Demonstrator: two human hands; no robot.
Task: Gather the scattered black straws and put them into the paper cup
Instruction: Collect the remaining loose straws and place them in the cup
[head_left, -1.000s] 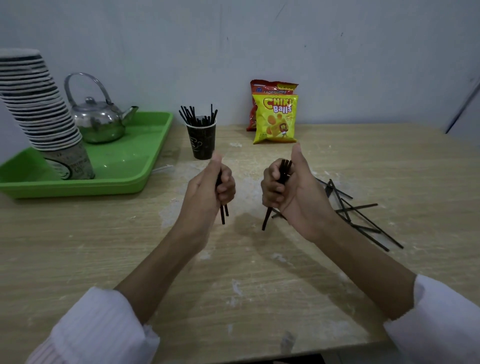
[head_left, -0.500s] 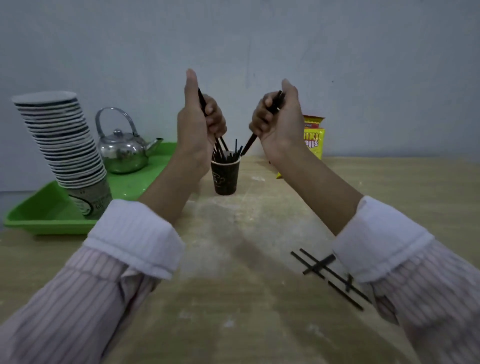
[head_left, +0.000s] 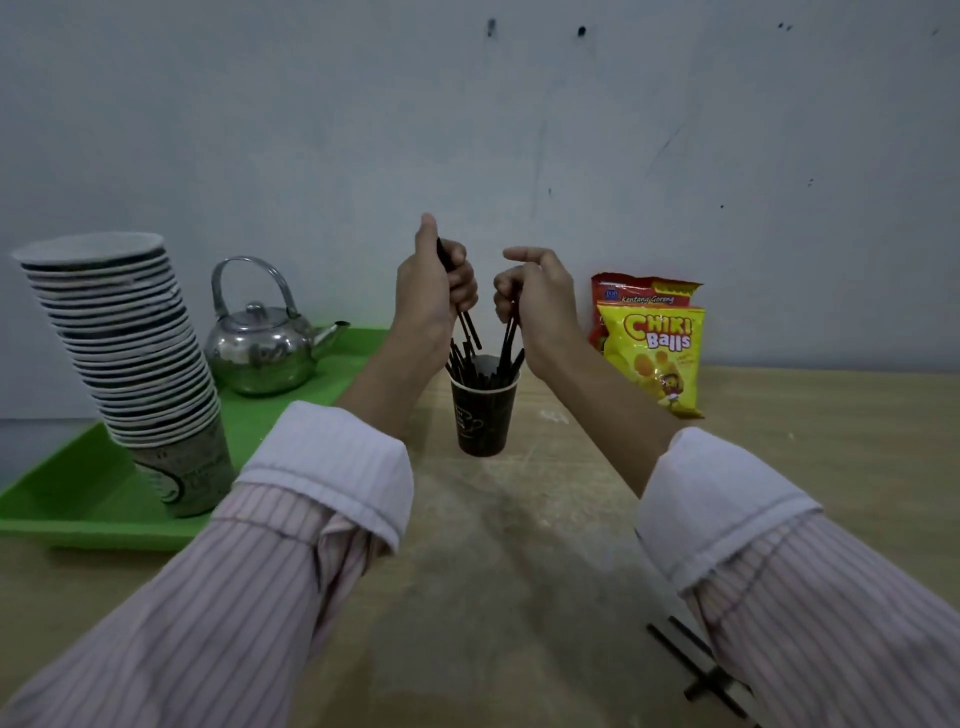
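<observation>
Two hands above the paper cup (head_left: 484, 415), each gripping a few black straws (head_left: 469, 326).

Around us on the table (head_left: 519, 582) we see a green tray (head_left: 57, 501) at the left carrying a tall stack of cups (head_left: 130, 353) and a metal kettle (head_left: 262, 351), and two snack bags (head_left: 655, 353) leaning on the wall at the right, near the cup. Some loose straws (head_left: 698, 675) lie at the near right edge, partly hidden by our right sleeve (head_left: 779, 597). Our left hand (head_left: 434, 293) is a fist with the thumb up, curled round its straws, whose lower ends hang just over the cup's rim among the tops of those already standing inside. Our right hand (head_left: 540, 306) curls its lower fingers round its own bunch, with the forefinger and thumb lifted loose; those straws slant down into the cup. The cup stands upright between our forearms, beside the tray.
</observation>
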